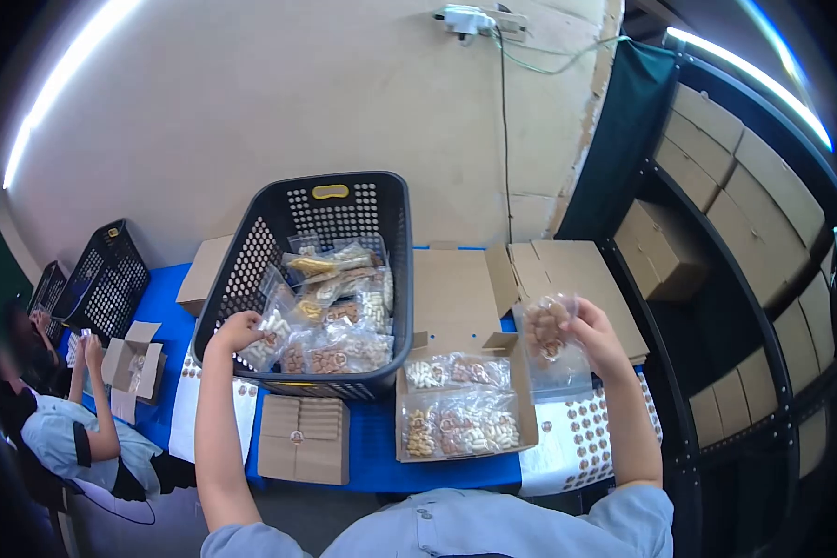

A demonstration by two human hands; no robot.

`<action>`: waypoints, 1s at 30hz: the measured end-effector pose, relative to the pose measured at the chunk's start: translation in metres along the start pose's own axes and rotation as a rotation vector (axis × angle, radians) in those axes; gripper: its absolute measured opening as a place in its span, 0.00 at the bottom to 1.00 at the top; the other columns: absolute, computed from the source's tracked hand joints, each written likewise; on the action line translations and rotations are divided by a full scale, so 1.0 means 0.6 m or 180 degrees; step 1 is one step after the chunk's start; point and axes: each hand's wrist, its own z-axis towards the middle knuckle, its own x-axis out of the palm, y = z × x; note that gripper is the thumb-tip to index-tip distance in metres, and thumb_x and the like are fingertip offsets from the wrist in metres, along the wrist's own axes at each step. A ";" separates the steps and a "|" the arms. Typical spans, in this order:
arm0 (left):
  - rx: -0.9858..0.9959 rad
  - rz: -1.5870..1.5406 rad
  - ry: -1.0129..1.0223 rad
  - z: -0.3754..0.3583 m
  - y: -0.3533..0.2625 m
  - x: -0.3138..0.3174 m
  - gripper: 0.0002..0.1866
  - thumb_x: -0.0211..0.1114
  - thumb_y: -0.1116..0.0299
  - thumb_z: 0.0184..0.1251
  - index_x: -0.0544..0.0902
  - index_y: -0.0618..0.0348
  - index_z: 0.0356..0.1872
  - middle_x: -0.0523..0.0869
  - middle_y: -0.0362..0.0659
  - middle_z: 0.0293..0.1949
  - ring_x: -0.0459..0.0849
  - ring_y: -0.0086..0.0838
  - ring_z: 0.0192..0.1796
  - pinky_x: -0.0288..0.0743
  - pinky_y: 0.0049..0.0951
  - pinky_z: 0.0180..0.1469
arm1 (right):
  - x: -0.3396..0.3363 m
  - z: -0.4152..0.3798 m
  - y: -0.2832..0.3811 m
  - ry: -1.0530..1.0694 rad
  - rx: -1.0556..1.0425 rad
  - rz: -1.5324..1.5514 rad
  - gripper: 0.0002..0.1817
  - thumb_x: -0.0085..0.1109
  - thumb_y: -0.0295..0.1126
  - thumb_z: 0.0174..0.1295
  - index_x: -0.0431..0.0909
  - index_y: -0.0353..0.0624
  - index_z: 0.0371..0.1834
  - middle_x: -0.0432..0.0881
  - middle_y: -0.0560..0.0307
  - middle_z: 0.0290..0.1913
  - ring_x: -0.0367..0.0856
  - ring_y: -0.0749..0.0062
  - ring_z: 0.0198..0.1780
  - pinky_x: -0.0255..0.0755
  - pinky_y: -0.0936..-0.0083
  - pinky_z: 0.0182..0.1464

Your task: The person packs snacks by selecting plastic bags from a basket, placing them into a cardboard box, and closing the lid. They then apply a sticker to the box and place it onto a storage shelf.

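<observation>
My right hand [597, 337] pinches a clear plastic bag [546, 339] of round brown pieces, held up to the right of an open cardboard box [458, 296]. Inside that box lie several clear bags [465, 423] of white, tan and brown pieces. Over the left side of a large black perforated basket [403, 223], my left hand [239, 331] has its fingers closed on a clear bag of white pieces [272, 332]. More filled bags [344, 307] with white, yellow and brown contents are heaped in the basket.
Sticker sheets [577, 446] lie on the blue table [372, 456]. A closed carton [304, 439] stands in front of the basket, flat cardboard [581, 288] at right. Shelves [716, 316] with cartons rise on the right. A co-worker [93, 437] sits at left by another box [132, 377].
</observation>
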 end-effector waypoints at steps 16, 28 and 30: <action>0.0619 -0.0073 -0.0873 -0.122 -0.245 0.009 0.16 0.68 0.66 0.61 0.80 0.60 0.48 0.87 0.55 0.41 0.85 0.48 0.47 0.77 0.40 0.49 | -0.109 -0.154 -0.205 -0.1438 0.0218 -0.0232 0.21 0.56 0.20 0.64 0.71 0.29 0.61 0.84 0.50 0.49 0.82 0.74 0.49 0.75 0.78 0.54; 0.0496 -0.0578 -0.1024 -0.145 -0.248 0.042 0.15 0.65 0.68 0.64 0.80 0.62 0.50 0.86 0.50 0.37 0.85 0.36 0.38 0.77 0.32 0.42 | 0.010 -0.129 -0.189 -0.0493 -0.1231 -0.3660 0.07 0.64 0.20 0.44 0.81 0.49 0.21 0.80 0.61 0.47 0.70 0.58 0.65 0.43 0.44 0.75; 0.0582 -0.0798 -0.1301 -0.142 -0.244 0.047 0.16 0.63 0.69 0.66 0.79 0.62 0.53 0.86 0.50 0.41 0.86 0.34 0.38 0.77 0.32 0.42 | 0.016 -0.125 -0.193 -0.0443 -0.1571 -0.3647 0.07 0.65 0.21 0.43 0.80 0.48 0.22 0.80 0.60 0.47 0.71 0.57 0.63 0.49 0.44 0.73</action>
